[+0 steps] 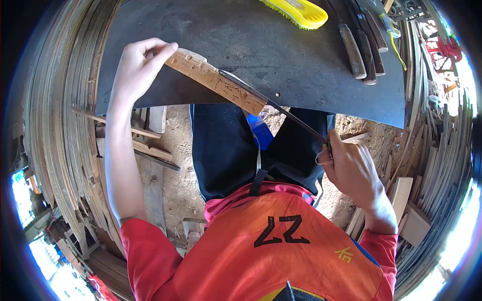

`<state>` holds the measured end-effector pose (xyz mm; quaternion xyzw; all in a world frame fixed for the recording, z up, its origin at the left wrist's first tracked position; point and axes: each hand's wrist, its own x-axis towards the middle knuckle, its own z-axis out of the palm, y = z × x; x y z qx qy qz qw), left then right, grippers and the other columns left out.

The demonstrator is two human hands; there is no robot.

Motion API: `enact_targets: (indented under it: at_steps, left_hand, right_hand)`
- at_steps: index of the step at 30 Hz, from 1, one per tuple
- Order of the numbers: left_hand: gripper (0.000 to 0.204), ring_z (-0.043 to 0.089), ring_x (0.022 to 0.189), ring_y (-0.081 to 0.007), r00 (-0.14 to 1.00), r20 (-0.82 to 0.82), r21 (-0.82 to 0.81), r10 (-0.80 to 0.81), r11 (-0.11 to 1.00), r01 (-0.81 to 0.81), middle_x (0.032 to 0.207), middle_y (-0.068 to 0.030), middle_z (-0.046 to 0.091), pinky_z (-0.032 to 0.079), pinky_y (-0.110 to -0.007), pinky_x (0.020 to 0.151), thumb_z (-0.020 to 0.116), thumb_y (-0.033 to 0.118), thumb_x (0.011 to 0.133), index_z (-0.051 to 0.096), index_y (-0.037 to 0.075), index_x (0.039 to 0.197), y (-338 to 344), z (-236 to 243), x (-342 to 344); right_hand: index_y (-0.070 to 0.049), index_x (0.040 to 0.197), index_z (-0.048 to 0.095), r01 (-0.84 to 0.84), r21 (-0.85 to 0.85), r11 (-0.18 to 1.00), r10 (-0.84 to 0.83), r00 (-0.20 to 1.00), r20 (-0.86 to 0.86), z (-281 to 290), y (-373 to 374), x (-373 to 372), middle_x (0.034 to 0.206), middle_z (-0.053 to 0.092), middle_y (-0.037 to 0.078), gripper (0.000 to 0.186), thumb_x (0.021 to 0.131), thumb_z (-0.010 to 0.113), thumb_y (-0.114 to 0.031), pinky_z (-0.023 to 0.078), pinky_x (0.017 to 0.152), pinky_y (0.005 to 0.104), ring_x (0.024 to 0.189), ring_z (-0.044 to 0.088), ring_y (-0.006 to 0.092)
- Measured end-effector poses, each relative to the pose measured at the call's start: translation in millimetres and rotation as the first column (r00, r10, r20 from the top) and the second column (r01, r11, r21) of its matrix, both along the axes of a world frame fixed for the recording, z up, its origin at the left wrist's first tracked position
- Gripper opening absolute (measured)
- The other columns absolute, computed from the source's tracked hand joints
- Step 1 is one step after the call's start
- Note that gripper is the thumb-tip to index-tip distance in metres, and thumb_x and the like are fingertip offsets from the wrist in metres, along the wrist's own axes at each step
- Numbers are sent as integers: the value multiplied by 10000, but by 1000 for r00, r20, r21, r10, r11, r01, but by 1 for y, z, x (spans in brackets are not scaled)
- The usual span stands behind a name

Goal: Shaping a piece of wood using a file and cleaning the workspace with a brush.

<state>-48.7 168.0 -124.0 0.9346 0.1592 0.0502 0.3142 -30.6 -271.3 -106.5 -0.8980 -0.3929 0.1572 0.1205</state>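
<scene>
Between thumb and fingers, my left hand (142,67) grips the far left end of a light-brown piece of wood (213,83). The piece slants down to the right over the table's near edge, its upper edge shaped unevenly by the fingers. In my right hand (354,165) is a long, narrow, dark file (297,121), its handle mostly hidden by the closed fingers. The file's blade runs up and left, its far part lying against the wood's upper edge near the right end.
On the dark tabletop (201,27) lie a yellow brush (307,14) at the back and several wooden-handled tools (369,57) at the right. Stacked wood strips (55,130) line the left side, more strips (439,165) the right. Offcuts (150,150) lie on the floor.
</scene>
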Motion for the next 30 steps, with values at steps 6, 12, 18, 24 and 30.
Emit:
enact_targets:
  at_steps: [6,12,18,24,30]
  left_hand:
    - [288,595,788,-72,977,-96,-165,-188,971,171,999,-40,788,486,-269,752,783,263,955,800,48,1146,25,9,-8]
    - [314,644,858,-92,963,-171,-176,-209,968,178,1021,-64,788,503,-271,808,791,275,951,789,43,1163,25,11,-2]
    - [315,592,828,-67,973,-154,-109,-174,981,159,1004,-30,743,478,-246,768,768,285,975,754,35,1165,33,4,-14]
    - [484,505,644,-65,992,-18,-93,128,987,-129,988,-50,729,422,-238,582,836,358,895,752,8,1219,-36,15,-43]
    - [722,492,741,-115,945,223,-27,237,971,-237,1088,-66,697,461,-278,673,936,440,759,723,-21,1272,-67,-7,-53]
  right_hand:
    - [3,946,468,-36,-29,999,36,999,18,-1,21,3,558,608,189,232,991,612,-173,530,498,477,543,664,400]
    - [21,1005,496,-43,-49,998,44,999,14,-4,43,15,595,636,200,252,988,622,-196,545,511,471,557,674,399]
    - [-3,976,480,-32,-51,998,32,999,6,-3,34,7,587,631,186,239,985,630,-189,544,504,481,555,675,400]
    - [-3,966,477,9,-119,993,-8,1000,5,0,54,5,573,620,181,238,992,624,-190,540,488,479,533,674,380]
    - [14,950,492,-24,-21,999,23,999,-39,-1,90,15,571,620,181,256,998,653,-180,549,502,471,543,684,372]
